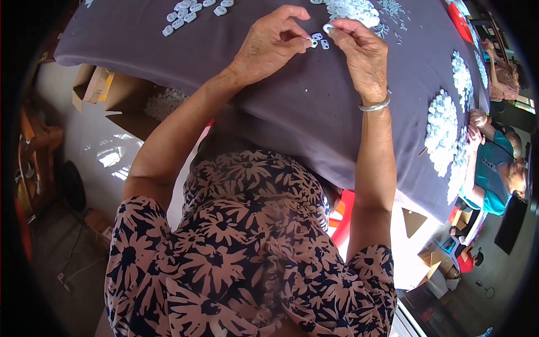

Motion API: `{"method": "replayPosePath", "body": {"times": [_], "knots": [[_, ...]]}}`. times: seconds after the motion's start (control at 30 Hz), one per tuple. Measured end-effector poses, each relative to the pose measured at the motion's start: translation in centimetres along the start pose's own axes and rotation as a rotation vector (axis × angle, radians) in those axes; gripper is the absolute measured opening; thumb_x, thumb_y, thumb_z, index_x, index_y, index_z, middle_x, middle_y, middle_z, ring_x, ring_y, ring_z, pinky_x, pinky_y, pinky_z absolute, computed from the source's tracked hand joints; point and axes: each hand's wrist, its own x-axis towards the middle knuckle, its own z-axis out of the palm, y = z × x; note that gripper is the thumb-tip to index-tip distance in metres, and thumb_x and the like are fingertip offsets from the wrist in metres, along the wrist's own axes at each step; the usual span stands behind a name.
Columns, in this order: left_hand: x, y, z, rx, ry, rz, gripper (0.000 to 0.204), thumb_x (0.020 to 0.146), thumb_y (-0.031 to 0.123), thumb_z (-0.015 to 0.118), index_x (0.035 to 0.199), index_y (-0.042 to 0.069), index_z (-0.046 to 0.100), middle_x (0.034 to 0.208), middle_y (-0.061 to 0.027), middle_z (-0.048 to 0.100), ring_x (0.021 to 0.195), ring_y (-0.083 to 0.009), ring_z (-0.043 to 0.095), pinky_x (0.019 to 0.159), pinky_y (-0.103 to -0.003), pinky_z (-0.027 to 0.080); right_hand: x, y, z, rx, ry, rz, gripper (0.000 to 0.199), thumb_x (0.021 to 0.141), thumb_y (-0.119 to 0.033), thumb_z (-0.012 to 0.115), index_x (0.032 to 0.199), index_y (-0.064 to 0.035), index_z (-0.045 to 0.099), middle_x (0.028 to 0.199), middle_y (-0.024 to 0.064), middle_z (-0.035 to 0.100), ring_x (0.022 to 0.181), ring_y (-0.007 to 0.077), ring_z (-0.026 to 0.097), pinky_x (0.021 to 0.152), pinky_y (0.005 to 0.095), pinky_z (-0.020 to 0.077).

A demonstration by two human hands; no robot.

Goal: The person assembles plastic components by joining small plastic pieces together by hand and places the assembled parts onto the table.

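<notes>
Both of my hands are raised over the far part of the cloth-covered table (269, 95). My left hand (266, 45) is closed at thumb and finger beside a small white plastic piece with a hole (314, 43), which it appears to pinch; its index finger stands apart. In my right hand (362, 53), thumb and fingers pinch a rounded white plastic part (328, 27). A few small white pieces with holes (324, 44) lie on the cloth between the hands. Rounded white parts (178, 23) are spread in a loose group at the upper left.
A heap of white parts (351, 10) lies beyond my right hand, with thin small pins (396, 11) beside it. More heaps (442, 129) line the right side, near a co-worker in teal (488, 174). Below the left table edge stands a cardboard box (132, 101) holding small pieces.
</notes>
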Motion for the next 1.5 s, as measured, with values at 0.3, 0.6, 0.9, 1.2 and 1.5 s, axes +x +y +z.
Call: {"method": "replayPosePath", "body": {"times": [0.3,0.6,0.9,1.2,1.5], "knots": [[-0.1,0.8,0.2,0.267,-0.020,0.165,0.008,0.081,-0.001,0.065,0.087,-0.003,0.061,0.113,-0.0083,0.053,0.081,-0.0103,0.058,0.069,-0.024,0.047,-0.3,0.5,0.8,-0.054,-0.092,-0.046,0.013,0.086,-0.002,0.063,0.097,0.0002,0.069,0.084,0.0007,0.066,0.073,0.0058,0.056,0.067,0.0196,0.0475],[-0.2,0.8,-0.1,0.139,-0.030,0.080,0.006,0.083,0.000,0.063,0.089,0.001,0.064,0.118,-0.0094,0.051,0.080,-0.0128,0.059,0.072,-0.025,0.048,0.5,0.9,-2.4,-0.328,0.146,-0.018,0.010,0.084,-0.006,0.064,0.091,-0.0016,0.070,0.076,-0.0029,0.065,0.068,0.0027,0.055,0.062,0.0180,0.0450],[-0.4,1.4,0.4,0.140,0.063,0.025,0.029,0.088,0.006,0.059,0.116,0.004,0.052,0.085,-0.0037,0.062,0.075,-0.0093,0.059,0.064,-0.024,0.051,1.3,3.2,-4.4,-0.850,0.207,-0.155,0.011,0.077,-0.011,0.064,0.086,-0.0079,0.070,0.079,0.0060,0.066,0.067,0.0161,0.065,0.066,0.0286,0.0508],[-0.3,0.9,0.0,0.126,0.107,0.065,0.027,0.087,0.004,0.060,0.114,0.004,0.055,0.085,-0.0039,0.063,0.075,-0.0083,0.060,0.063,-0.023,0.051,1.4,1.9,-8.9,-0.790,0.324,-0.073,0.010,0.078,-0.012,0.069,0.085,-0.0057,0.069,0.077,0.0028,0.067,0.070,0.0123,0.064,0.066,0.0247,0.0497],[-0.4,1.3,0.3,0.167,0.085,0.044,0.027,0.087,0.004,0.060,0.114,0.005,0.056,0.084,-0.0021,0.063,0.074,-0.0077,0.060,0.063,-0.023,0.050,0.5,-0.5,-6.9,-0.670,-0.292,0.169,0.015,0.075,-0.014,0.075,0.080,-0.0033,0.067,0.068,-0.0026,0.058,0.063,0.0055,0.052,0.058,0.0232,0.0439]]}}
